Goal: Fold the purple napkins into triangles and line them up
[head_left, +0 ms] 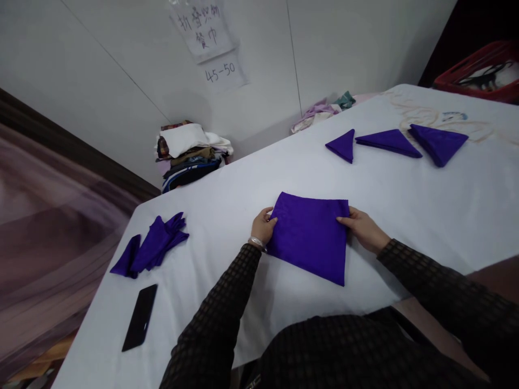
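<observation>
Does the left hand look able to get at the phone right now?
Probably yes: the left hand holds the napkin by its edge, and only bare table lies between it and the phone.

Purple square napkin (pixel 310 237); 3 purple folded triangles (pixel 391 142); white tablecloth (pixel 446 205); black phone (pixel 140 317); dark checked sleeves (pixel 221 319); red basket (pixel 478 70)
</observation>
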`<state>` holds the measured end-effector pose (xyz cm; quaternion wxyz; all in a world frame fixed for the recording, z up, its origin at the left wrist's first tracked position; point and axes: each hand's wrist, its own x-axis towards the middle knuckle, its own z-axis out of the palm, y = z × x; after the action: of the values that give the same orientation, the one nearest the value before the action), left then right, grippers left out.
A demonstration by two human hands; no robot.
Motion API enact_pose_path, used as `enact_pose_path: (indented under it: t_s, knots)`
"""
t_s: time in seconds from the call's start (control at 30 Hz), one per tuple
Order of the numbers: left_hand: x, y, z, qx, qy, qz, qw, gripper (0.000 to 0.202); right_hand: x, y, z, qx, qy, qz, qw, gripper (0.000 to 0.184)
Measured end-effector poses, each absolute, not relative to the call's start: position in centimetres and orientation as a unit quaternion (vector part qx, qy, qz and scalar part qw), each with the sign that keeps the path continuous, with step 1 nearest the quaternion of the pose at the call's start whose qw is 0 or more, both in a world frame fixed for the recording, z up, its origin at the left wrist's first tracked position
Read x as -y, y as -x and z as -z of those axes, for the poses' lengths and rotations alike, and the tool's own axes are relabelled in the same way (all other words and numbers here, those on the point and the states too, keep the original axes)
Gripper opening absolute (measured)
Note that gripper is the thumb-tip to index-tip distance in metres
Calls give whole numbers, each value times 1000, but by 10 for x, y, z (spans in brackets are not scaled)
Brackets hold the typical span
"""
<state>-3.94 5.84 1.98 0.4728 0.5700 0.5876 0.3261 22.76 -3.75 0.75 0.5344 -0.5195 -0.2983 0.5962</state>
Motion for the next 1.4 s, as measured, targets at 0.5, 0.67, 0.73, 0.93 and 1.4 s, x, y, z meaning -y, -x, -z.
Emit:
enact_pose_path:
  t_s: [0.5, 0.67, 0.73, 0.93, 1.4]
  knots:
    - [-73, 35, 6, -630, -632, -277, 356, 43, 31, -241, -8, 346, 621, -554, 434, 60]
    - [-74, 36, 9, -634, -640, -258, 347, 42, 28, -247, -4, 402, 678, -493, 369, 80]
    - [-73, 37, 8, -632, -649, -258, 334, 42, 27, -251, -1, 431, 683, -468, 358, 80]
    - [-72, 37, 5, -638, -676, -228, 291, 44, 27, -257, 4, 480, 689, -427, 335, 81]
    - [-34, 22, -21, -511, -836, -172, 104, 44, 27, -256, -10, 517, 713, -388, 273, 78]
